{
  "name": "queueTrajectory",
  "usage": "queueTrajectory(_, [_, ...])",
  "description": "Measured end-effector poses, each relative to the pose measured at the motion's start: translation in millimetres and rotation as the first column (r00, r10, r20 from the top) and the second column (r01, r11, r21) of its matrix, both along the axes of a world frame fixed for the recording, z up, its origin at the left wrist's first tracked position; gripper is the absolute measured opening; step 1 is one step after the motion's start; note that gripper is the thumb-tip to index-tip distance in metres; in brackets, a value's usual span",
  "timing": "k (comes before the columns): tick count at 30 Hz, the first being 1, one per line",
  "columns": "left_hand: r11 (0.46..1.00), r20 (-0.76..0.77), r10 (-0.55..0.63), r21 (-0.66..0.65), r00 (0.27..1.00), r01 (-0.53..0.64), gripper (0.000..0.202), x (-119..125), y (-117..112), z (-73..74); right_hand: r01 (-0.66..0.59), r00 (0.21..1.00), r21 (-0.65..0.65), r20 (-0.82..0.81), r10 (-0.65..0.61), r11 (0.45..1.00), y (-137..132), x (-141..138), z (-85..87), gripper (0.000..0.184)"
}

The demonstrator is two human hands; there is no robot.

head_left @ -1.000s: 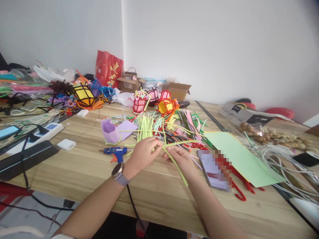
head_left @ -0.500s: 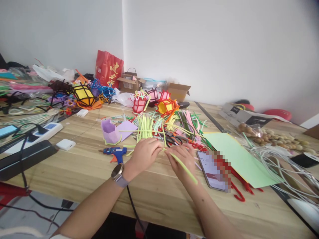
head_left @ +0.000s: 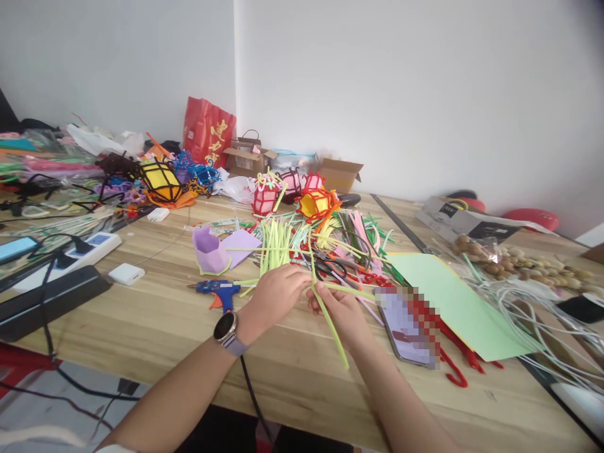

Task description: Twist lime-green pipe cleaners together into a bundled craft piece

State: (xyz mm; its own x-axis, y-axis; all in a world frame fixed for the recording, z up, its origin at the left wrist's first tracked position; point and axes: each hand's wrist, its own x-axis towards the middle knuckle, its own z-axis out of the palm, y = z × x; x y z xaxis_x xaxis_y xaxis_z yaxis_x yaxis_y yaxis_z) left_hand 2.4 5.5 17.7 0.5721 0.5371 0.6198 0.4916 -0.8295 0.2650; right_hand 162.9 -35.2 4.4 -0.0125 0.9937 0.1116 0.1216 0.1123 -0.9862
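My left hand point(head_left: 279, 294), with a smartwatch point(head_left: 225, 327) on the wrist, is closed with its fingertips pinching crossed yellow-green pipe cleaners point(head_left: 335, 336). My right hand point(head_left: 340, 311) pinches the same pipe cleaners where they cross, its thumb uppermost. One strand runs toward me past the right wrist, and others stick out left, right and away from me. The exact join is partly covered by the fingers. Left of my left hand lies a blue glue gun point(head_left: 219, 290), near a purple foam cup shape point(head_left: 207, 251). Behind the hands is a bunch of yellow-green pipe cleaners point(head_left: 275, 242).
Scissors point(head_left: 337, 269) lie behind my right hand. A phone point(head_left: 401, 330) and a green sheet point(head_left: 462, 308) are to the right. Pipe-cleaner lanterns point(head_left: 315, 204) stand farther back. A power strip point(head_left: 89, 248) lies left, and the glue gun's cord hangs over the table edge.
My right hand has turned, its thumb now on top. The near strand has swung leftward and points more toward me, and a strand now shows reaching right beyond the right hand.
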Motion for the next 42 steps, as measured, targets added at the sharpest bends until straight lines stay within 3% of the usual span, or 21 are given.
queueTrajectory(3, [0.988, 0.058, 0.076, -0.142, 0.995, -0.067, 0.018, -2, 3, 0.7, 0.033, 0.945, 0.319, 0.299, -0.133, 0.947, -1, 3, -4.2, 0.046])
queueTrajectory(5, [0.975, 0.068, 0.102, -0.204, 0.992, -0.086, 0.017, -4, 6, 0.0, 0.050, 0.792, 0.608, 0.459, -0.403, 0.792, -3, 6, -6.4, 0.033])
queueTrajectory(8, [0.968, 0.061, 0.098, -0.237, 0.993, -0.081, 0.016, -6, 8, -1.2, -0.040, 0.443, 0.878, 0.444, -0.779, 0.477, -4, 9, -6.6, 0.018])
queueTrajectory(9, [0.968, 0.057, 0.092, -0.239, 0.994, -0.076, 0.016, -6, 8, -1.3, -0.094, 0.341, 0.906, 0.418, -0.842, 0.412, -4, 10, -5.9, 0.020])
queueTrajectory(11, [0.969, 0.035, 0.083, -0.237, 0.996, -0.073, 0.017, -5, 6, -0.5, -0.185, 0.241, 0.914, 0.398, -0.885, 0.361, -4, 10, -4.2, 0.026])
queueTrajectory(12, [0.970, 0.017, 0.083, -0.230, 0.996, -0.077, 0.018, -4, 4, 0.2, -0.211, 0.252, 0.906, 0.414, -0.875, 0.368, -4, 10, -3.5, 0.025])
queueTrajectory(14, [0.978, -0.024, 0.084, -0.188, 0.996, -0.087, 0.020, -2, 0, 2.0, -0.187, 0.375, 0.870, 0.492, -0.785, 0.456, -4, 9, -2.5, 0.015])
queueTrajectory(16, [0.990, -0.062, 0.107, -0.091, 0.992, -0.112, 0.023, 0, -5, 3.1, -0.045, 0.599, 0.755, 0.544, -0.587, 0.654, -4, 5, -1.5, 0.025])
queueTrajectory(18, [0.990, -0.091, 0.139, 0.044, 0.986, -0.135, 0.025, 1, -9, 2.8, 0.113, 0.865, 0.451, 0.395, -0.311, 0.885, -4, 0, 0.4, 0.045])
queueTrajectory(19, [0.985, -0.100, 0.146, 0.107, 0.984, -0.135, 0.024, 1, -10, 2.3, 0.125, 0.957, 0.246, 0.224, -0.182, 0.961, -5, -3, 1.6, 0.050])
queueTrajectory(20, [0.980, -0.105, 0.146, 0.155, 0.984, -0.129, 0.024, 1, -10, 1.7, 0.078, 0.996, 0.054, 0.026, -0.080, 0.995, -5, -6, 2.9, 0.051])
queueTrajectory(22, [0.977, -0.093, 0.131, 0.180, 0.987, -0.113, 0.022, 0, -8, 0.6, -0.070, 0.958, -0.166, -0.287, 0.020, 0.984, -4, -9, 4.6, 0.049])
queueTrajectory(24, [0.987, -0.055, 0.125, 0.108, 0.991, -0.118, 0.022, -1, -5, 0.5, -0.089, 0.946, -0.191, -0.324, 0.022, 0.978, -3, -10, 3.9, 0.047])
queueTrajectory(26, [0.991, -0.011, 0.129, -0.015, 0.992, -0.130, 0.021, -2, -1, 1.2, 0.059, 0.994, -0.074, -0.087, -0.065, 0.996, -1, -6, 1.0, 0.047])
queueTrajectory(28, [0.984, 0.024, 0.135, -0.117, 0.991, -0.131, 0.019, -3, 1, 2.1, 0.207, 0.939, 0.182, 0.238, -0.248, 0.961, 0, 0, -2.9, 0.044])
queueTrajectory(30, [0.976, 0.053, 0.141, -0.178, 0.989, -0.129, 0.018, -4, 3, 2.8, 0.200, 0.793, 0.490, 0.428, -0.434, 0.848, 0, 7, -7.1, 0.035])
queueTrajectory(32, [0.969, 0.082, 0.131, -0.222, 0.988, -0.110, 0.018, -5, 3, 3.2, 0.073, 0.684, 0.717, 0.470, -0.559, 0.693, 0, 12, -11.7, 0.018])
queueTrajectory(33, [0.966, 0.096, 0.118, -0.242, 0.988, -0.092, 0.018, -5, 2, 3.4, 0.008, 0.654, 0.788, 0.462, -0.599, 0.616, -1, 14, -14.4, 0.014])
queueTrajectory(35, [0.959, 0.116, 0.088, -0.278, 0.989, -0.053, 0.019, -5, 2, 4.0, -0.084, 0.634, 0.855, 0.442, -0.635, 0.511, -1, 17, -20.0, 0.029])
queueTrajectory(38, [0.942, 0.107, 0.049, -0.335, 0.993, -0.010, 0.019, -5, 2, 6.1, -0.197, 0.647, 0.829, 0.511, -0.566, 0.524, -1, 23, -26.4, 0.047])
queueTrajectory(42, [0.898, 0.050, -0.065, -0.432, 0.997, 0.081, 0.020, -8, 2, 10.1, -0.291, 0.635, 0.759, 0.608, -0.476, 0.582, 1, 28, -23.5, 0.047])
